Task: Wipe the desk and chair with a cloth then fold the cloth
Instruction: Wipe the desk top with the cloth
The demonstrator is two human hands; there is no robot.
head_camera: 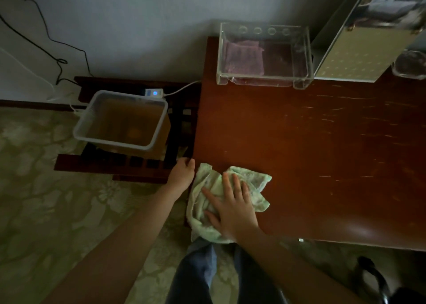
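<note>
Right hand [232, 209], grip released, presses the cloth [251, 183] flat to wipe the table [322, 142]; left hand [182, 173] curls at its edge, likely bracing, grasp unclear.

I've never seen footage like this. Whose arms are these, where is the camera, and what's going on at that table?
No machine here: these are a person's own arms, filmed by one camera worn on the head, looking down. The right hand lies flat, fingers straight, pressing a pale green cloth onto the near left corner of the brown desk. The left hand is at the desk's left edge; whether it grips it is unclear. At the back stands a clear tray; a white basket sits left of the desk.
</note>
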